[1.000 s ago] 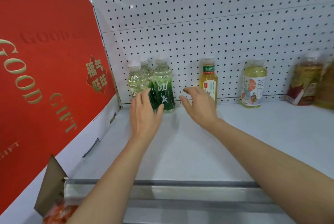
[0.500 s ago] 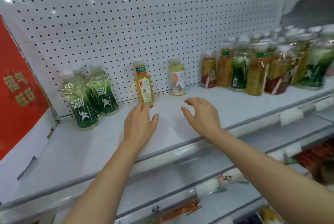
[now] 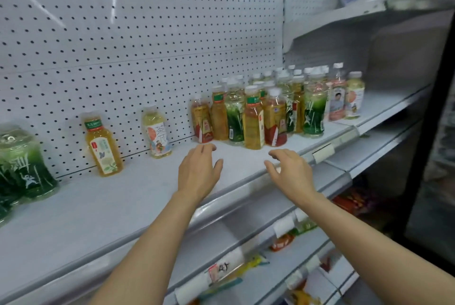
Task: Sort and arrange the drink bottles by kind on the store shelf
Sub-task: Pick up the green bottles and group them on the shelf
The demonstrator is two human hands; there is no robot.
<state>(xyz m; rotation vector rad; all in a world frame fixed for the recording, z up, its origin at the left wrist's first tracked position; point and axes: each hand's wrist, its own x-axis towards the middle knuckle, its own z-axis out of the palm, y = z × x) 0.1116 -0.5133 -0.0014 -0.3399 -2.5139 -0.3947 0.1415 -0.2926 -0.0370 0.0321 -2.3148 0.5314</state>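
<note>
- Head view: both hands empty, left hand (image 3: 200, 169) and right hand (image 3: 289, 171) hovering with fingers loosely spread, gripping nothing, just short of the mixed bottles (image 3: 261, 112) crowded at the shelf's right.
- Step in hand looks like picking the next bottle to sort; next move calls for reaching in and gripping one.
- Sorted green bottles (image 3: 22, 164) stand far left; bare shelf (image 3: 110, 196) between, front lip close under the wrists.

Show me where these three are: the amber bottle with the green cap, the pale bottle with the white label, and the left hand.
amber bottle (image 3: 103, 147), head view, on its label.
pale bottle (image 3: 157, 136), head view, on its white label.
left hand (image 3: 198, 171), head view, on its back.
</note>
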